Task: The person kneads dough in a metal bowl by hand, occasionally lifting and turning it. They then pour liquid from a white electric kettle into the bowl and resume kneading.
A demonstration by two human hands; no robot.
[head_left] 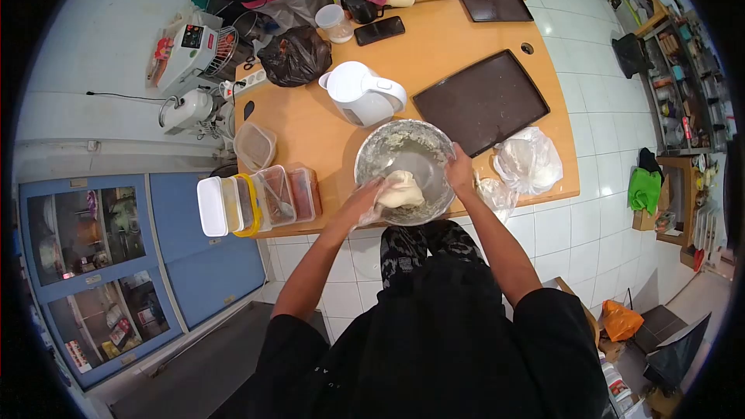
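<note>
A metal mixing bowl (423, 138), its inner wall smeared with flour and bits of dough, stands at the front edge of the wooden table. Inside it, toward the left, is a pale lump of dough (401, 191). My left hand (368, 200) wears a clear plastic glove and grips the dough's left side; some of its fingers are hidden behind the lump. At the bowl's right rim my right hand (460, 171) is closed on the edge, thumb side inward.
A white electric kettle (358, 95) stands just behind the bowl. A dark baking tray (485, 101) and a white plastic bag (529, 161) lie to the right. Plastic containers (272, 195) line the left front edge, and a black bag (295, 57) sits farther back.
</note>
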